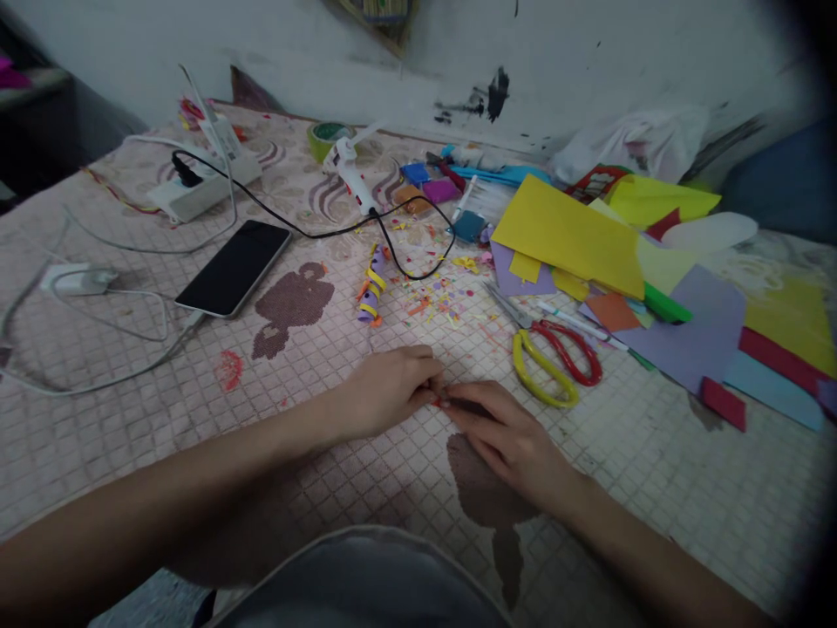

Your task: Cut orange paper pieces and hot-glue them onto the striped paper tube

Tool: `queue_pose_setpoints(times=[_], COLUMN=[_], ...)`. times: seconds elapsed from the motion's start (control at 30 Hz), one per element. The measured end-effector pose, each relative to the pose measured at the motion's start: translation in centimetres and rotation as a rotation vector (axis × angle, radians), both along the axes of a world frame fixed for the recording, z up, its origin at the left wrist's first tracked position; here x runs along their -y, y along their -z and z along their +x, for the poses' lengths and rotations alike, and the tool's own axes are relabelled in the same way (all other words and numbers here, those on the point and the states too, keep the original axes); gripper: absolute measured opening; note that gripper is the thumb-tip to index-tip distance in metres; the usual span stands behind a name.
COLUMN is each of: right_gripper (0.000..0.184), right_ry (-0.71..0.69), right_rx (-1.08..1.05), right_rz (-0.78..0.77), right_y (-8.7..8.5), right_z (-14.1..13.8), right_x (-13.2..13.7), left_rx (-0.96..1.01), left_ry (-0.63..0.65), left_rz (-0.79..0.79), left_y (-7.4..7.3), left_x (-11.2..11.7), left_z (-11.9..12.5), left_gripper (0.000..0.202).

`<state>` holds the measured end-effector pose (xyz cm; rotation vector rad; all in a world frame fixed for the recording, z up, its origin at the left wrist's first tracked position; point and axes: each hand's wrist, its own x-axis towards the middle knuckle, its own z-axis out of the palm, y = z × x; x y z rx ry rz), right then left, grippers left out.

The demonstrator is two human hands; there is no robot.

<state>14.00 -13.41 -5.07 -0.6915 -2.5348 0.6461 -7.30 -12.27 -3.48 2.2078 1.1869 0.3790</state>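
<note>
My left hand (385, 391) and my right hand (506, 436) meet low over the patterned table cover (314, 419), fingertips touching. Both pinch a small red paper piece (437, 402), mostly hidden between the fingers. Scissors (549, 353) with one red and one yellow handle lie just beyond my right hand. A rolled purple and yellow paper curl (371, 286) lies beyond my left hand, with several small paper scraps (435, 301) scattered beside it.
A white glue gun (353, 174) with a black cord lies at the back. A black phone (235, 266), a power strip (196, 187) and a charger (78, 279) are at the left. Coloured paper sheets (575, 231) cover the right. A green tape roll (329, 135) sits far back.
</note>
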Motion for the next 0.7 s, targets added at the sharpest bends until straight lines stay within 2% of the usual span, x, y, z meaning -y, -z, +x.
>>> queue_pose_setpoints(times=[0.33,0.7], right_gripper=[0.036,0.037], right_ry=[-0.01,-0.024], right_rx=[0.018,0.049], right_rz=[0.014,0.02], right_y=[0.33,0.26], right_z=[0.28,0.12], right_x=[0.12,0.09], left_rx=[-0.005,0.087], left_ry=[-0.079,-0.065], left_rz=[-0.034,-0.11], left_y=[-0.07,-0.06], left_x=[-0.16,-0.8], left_z=[0.14,-0.06], left_gripper=[0.008,0.009])
